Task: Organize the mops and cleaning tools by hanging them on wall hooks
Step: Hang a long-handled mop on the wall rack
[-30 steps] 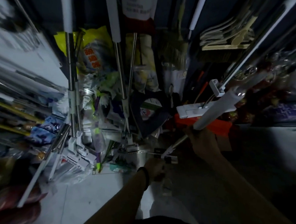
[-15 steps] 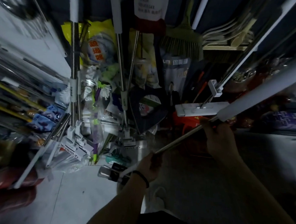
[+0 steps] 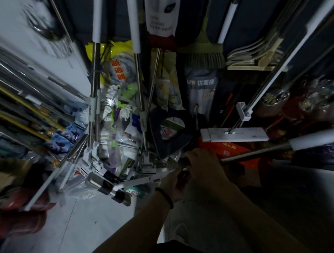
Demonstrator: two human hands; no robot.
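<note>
I hold a mop [image 3: 264, 153] almost level across the middle of the view. Its metal pole runs right to a white grip sleeve, and its roller head [image 3: 109, 186] hangs low at the left. My left hand [image 3: 173, 184], with a black band on the wrist, is closed on the pole near the head. My right hand [image 3: 203, 167] grips the pole just to the right, the two hands nearly touching. Two more mops [image 3: 95, 95] [image 3: 139, 93] hang upright against the back wall. A flat mop [image 3: 234, 134] with a white plate stands at the right.
A green broom [image 3: 203, 54] and pale clothes hangers [image 3: 255, 54] hang at the back right. Packaged goods, bags and brushes [image 3: 120, 109] crowd the back. Bundled rods [image 3: 16, 107] line the left wall. Red packages [image 3: 227, 149] sit below the flat mop. Pale floor [image 3: 67, 228] lies at lower left.
The pole has swung down from a steep diagonal to nearly level. My right hand slid left along it toward my left hand. The mop head moved left and lower.
</note>
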